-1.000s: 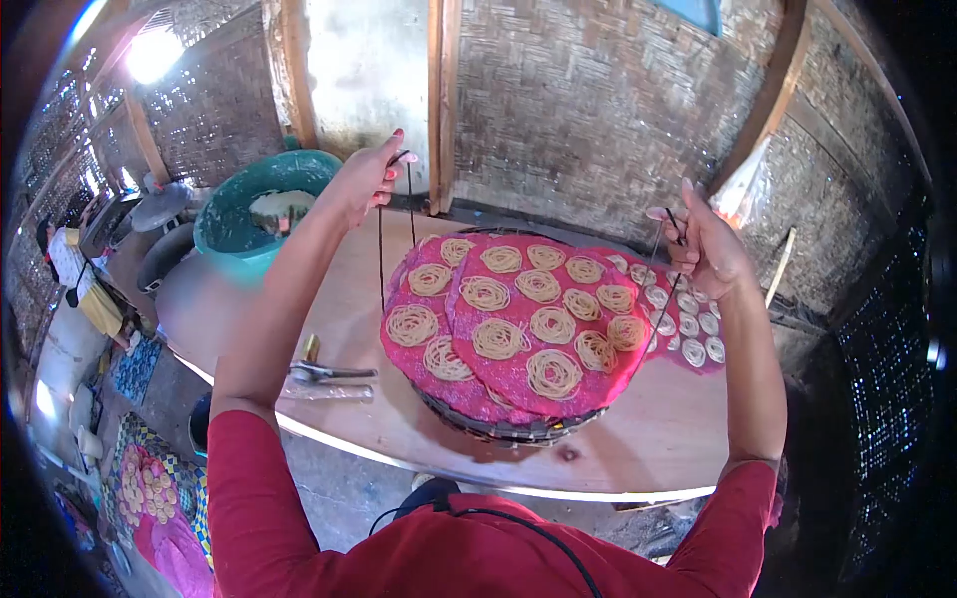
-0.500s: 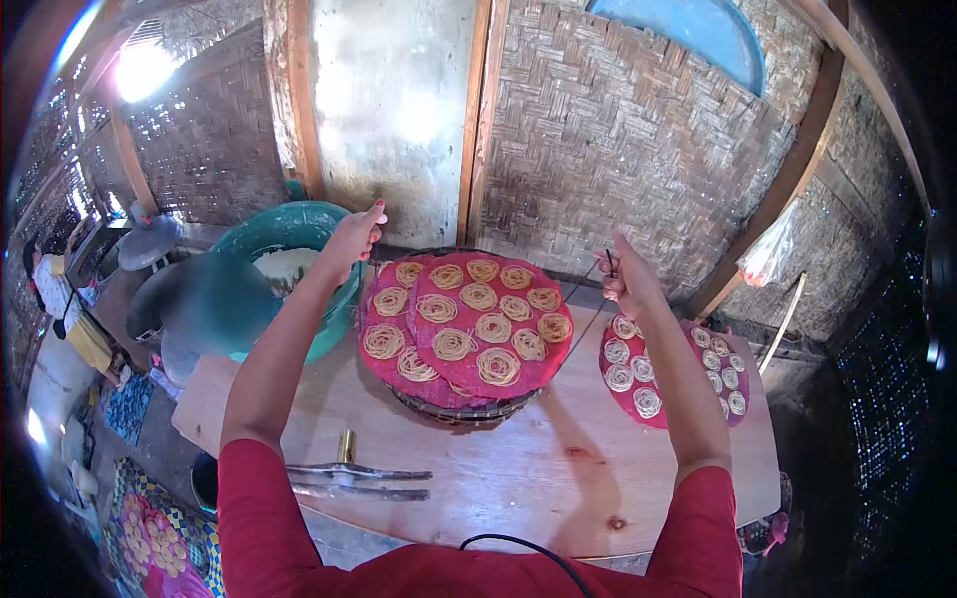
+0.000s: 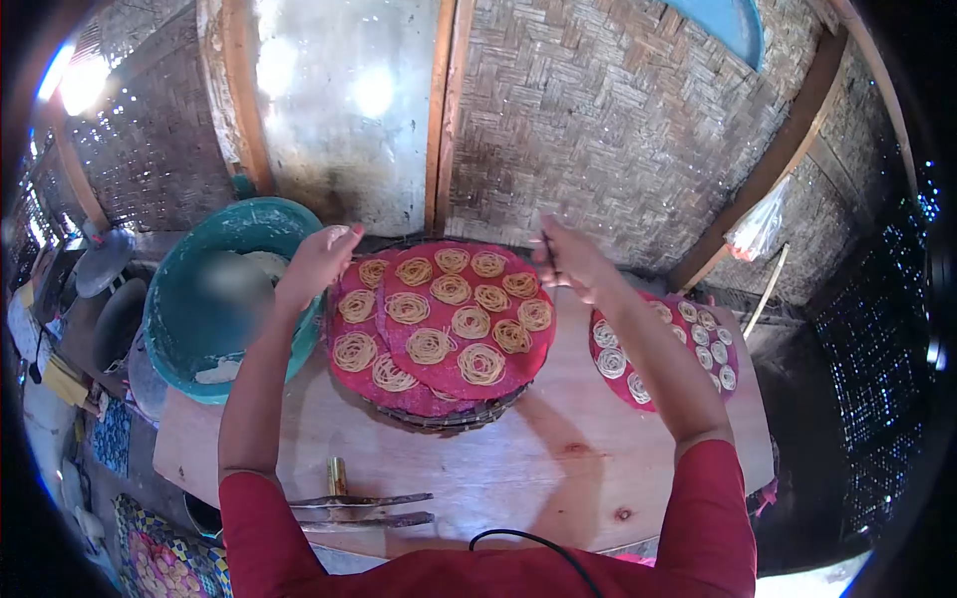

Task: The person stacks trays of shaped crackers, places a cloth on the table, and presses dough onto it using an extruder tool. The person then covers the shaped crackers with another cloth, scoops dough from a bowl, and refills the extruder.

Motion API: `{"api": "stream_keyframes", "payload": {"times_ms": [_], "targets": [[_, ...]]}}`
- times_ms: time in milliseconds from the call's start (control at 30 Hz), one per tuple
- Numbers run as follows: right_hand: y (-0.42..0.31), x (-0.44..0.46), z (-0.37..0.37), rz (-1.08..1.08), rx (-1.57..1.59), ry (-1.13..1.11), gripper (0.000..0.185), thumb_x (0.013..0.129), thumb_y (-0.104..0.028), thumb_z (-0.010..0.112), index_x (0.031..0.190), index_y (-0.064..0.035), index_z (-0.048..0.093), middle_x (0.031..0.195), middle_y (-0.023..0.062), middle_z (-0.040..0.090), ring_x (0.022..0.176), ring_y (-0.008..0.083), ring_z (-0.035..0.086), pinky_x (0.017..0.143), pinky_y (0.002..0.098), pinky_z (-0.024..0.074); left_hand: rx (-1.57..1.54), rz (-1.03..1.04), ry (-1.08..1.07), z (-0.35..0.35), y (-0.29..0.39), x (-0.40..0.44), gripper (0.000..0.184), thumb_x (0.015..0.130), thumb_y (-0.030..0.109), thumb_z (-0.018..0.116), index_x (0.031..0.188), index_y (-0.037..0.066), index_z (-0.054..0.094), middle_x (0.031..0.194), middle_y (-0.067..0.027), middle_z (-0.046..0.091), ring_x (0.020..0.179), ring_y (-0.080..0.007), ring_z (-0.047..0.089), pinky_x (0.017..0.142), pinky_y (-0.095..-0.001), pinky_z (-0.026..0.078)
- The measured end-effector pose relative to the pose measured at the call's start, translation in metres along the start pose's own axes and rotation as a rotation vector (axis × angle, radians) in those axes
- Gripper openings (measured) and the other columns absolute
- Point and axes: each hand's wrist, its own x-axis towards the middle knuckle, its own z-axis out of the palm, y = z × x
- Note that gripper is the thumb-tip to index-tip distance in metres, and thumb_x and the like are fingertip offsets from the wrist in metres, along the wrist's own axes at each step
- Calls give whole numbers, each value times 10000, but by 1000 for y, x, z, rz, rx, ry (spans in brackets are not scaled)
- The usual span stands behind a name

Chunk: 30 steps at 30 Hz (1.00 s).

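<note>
coiled nests (image 3: 471, 322) on pink sheets (image 3: 440, 317) are already covering the basket (image 3: 449, 423), standing on the bench (image 3: 498, 468); another laden sheet (image 3: 689, 349) is lying outside it. the right hand (image 3: 576, 263) is clamping its fingers on a dark cord (image 3: 548, 251); whether the left hand (image 3: 318, 265) is gripping, one cannot tell.

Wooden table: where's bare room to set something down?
On the wooden table, the widest bare patch lies in front, bordered by the basket, the long thin tools and the pink sheet at right. A narrower strip runs between basket and sheet. Crowded: back left, where the green basin and left hand flank the basket.
</note>
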Motion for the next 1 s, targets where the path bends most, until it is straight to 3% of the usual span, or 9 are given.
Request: {"api": "stream_keyframes", "payload": {"times_ms": [133, 167, 233, 300, 367, 500, 600, 833, 1000], "targets": [[39, 22, 48, -27, -11, -52, 585, 888, -578, 443, 970, -7, 543, 783, 106, 574, 626, 186, 589, 546, 315, 493, 514, 213, -180, 46, -14, 4, 351, 892, 349, 539, 836, 6, 583, 635, -74, 593, 589, -167, 586, 538, -325, 442], [58, 37, 57, -54, -55, -61, 597, 895, -573, 430, 996, 4, 543, 796, 114, 585, 665, 203, 608, 566, 350, 508, 690, 292, -188, 61, -6, 0, 328, 844, 312, 545, 732, 12, 613, 678, -152, 641, 659, -326, 633, 583, -416, 466], [59, 20, 82, -3, -504, -33, 499, 918, -461, 443, 1021, 20, 530, 838, 160, 613, 776, 287, 633, 652, 415, 511, 915, 308, -242, 85, 3, -10, 328, 839, 316, 555, 776, 2, 620, 696, -162, 641, 682, -329, 635, 626, -428, 479], [133, 58, 96, -613, -1156, -153, 327, 905, -266, 482, 925, 35, 607, 854, 218, 621, 818, 350, 618, 736, 430, 493, 1204, 270, -306, 102, 26, -21, 342, 820, 330, 567, 877, 1, 641, 757, -186, 646, 777, -351, 632, 745, -464, 475], [85, -4, 106, -280, -1220, -365, 291, 861, -188, 502, 1029, 34, 586, 983, 269, 590, 957, 392, 571, 844, 451, 461, 1196, 361, -240, 110, 40, -29, 331, 820, 320, 568, 904, 7, 636, 782, -187, 648, 819, -349, 627, 781, -462, 462], [101, -64, 72, -486, -848, -150, 439, 870, -190, 498, 1265, -4, 451, 1304, 263, 406, 1195, 378, 427, 994, 429, 361, 1158, 466, -234, 120, 83, -50, 333, 817, 275, 572, 1033, 23, 592, 898, -189, 649, 936, -341, 603, 860, -460, 428], [108, -101, 48, -838, -905, -181, 433, 851, -252, 532, 1217, -23, 496, 1153, 208, 542, 1038, 367, 533, 886, 472, 426, 1208, 539, -273, 146, 111, -63, 360, 815, 266, 583, 1080, 22, 571, 936, -181, 646, 941, -331, 602, 877, -436, 429], [129, -219, 41, -597, -1149, -290, 470, 863, -268, 540, 1270, -43, 474, 1188, 181, 547, 1111, 339, 520, 946, 441, 408, 770, 862, -502, 243, 167, -116, 372, 815, 297, 617, 1073, 31, 594, 918, -169, 647, 890, -307, 611, 850, -417, 443], [182, -400, -36, -257, -257, -304, 349, 916, -189, 533, 1207, 5, 532, 1175, 146, 578, 1111, 226, 534, 940, 355, 440, 564, 941, -977, 371, 119, -188, 479, 802, 279, 638, 1195, 31, 523, 1080, -178, 614, 977, -321, 597, 907, -401, 430]]}}
